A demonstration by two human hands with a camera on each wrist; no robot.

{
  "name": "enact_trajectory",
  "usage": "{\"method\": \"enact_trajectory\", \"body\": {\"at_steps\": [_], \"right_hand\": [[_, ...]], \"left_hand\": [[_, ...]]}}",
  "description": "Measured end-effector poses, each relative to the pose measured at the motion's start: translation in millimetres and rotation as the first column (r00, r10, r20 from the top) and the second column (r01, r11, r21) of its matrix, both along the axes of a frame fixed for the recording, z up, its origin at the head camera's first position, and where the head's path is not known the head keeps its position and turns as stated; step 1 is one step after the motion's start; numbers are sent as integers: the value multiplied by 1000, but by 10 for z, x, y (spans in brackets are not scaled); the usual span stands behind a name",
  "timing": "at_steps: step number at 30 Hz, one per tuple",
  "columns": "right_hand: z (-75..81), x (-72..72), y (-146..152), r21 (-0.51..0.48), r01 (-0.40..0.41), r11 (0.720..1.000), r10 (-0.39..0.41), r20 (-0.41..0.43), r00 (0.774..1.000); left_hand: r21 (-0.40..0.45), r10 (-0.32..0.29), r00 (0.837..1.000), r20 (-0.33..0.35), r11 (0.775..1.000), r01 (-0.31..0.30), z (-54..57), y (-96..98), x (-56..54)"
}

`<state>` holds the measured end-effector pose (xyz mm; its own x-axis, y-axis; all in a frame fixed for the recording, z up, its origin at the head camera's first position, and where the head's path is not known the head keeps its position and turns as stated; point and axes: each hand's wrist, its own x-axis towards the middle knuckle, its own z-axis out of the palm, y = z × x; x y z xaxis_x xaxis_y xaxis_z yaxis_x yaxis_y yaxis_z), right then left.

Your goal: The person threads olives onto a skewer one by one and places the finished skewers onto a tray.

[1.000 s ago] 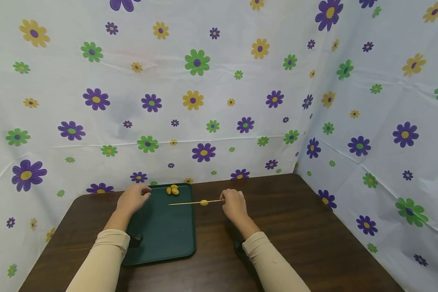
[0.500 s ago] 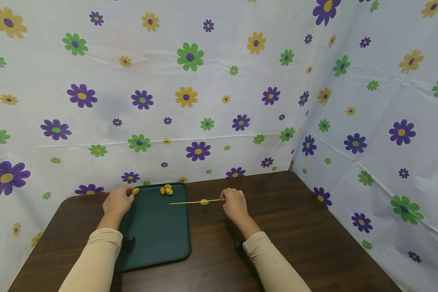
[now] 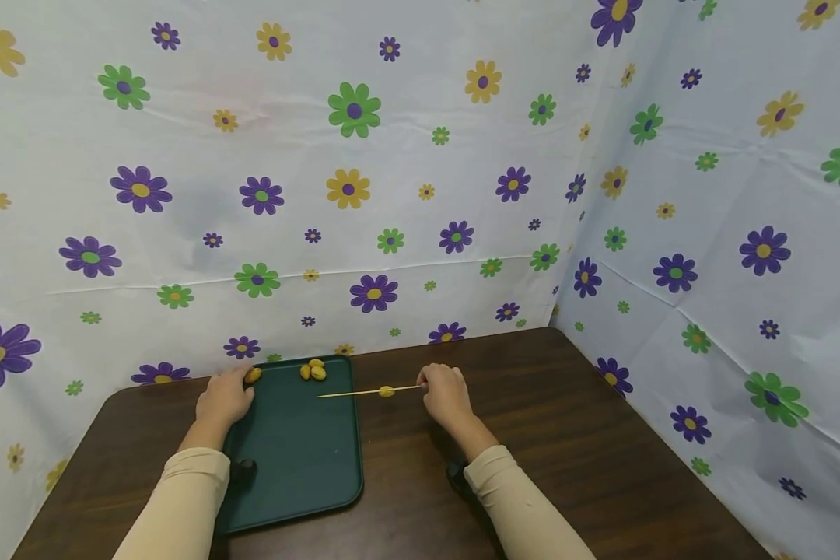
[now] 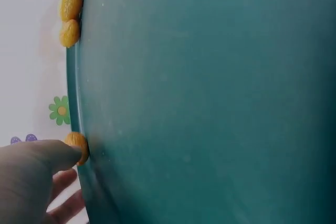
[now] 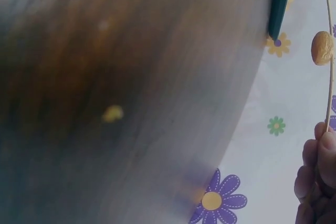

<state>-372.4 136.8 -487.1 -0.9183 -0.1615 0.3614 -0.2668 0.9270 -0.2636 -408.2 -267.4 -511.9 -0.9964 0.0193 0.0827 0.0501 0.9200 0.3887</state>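
Observation:
At the tray's far left corner my left hand pinches a small yellow oval fruit. In the left wrist view the thumb lies on that wrinkled fruit, at the rim. My right hand grips the end of a thin wooden skewer, its tip pointing left above the tray. One yellow fruit is threaded partway along it, clear of the fingers, as the right wrist view also shows of this fruit. Several like fruits lie grouped near the tray's far edge.
The dark green tray rests on the left half of a brown wooden table. White sheeting with printed flowers hangs behind the table and along its right side.
My left hand has shifted left to the tray's far left corner, where a fruit now shows at its fingertips. The right hand keeps the skewer nearly still. The head view has turned slightly.

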Motion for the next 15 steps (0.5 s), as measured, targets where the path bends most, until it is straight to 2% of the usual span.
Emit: {"method": "enact_trajectory", "body": {"at_steps": [5,15], "right_hand": [[-3,-1,-3,-8,-4,1000,4,-8,1000],[-13,9,-40,-16,8,1000,-8,11,1000]], "left_hand": [[2,-20,996,-83,1000,20,42,52,24],[-28,-26,996,-89,999,23,63,72,54]]}}
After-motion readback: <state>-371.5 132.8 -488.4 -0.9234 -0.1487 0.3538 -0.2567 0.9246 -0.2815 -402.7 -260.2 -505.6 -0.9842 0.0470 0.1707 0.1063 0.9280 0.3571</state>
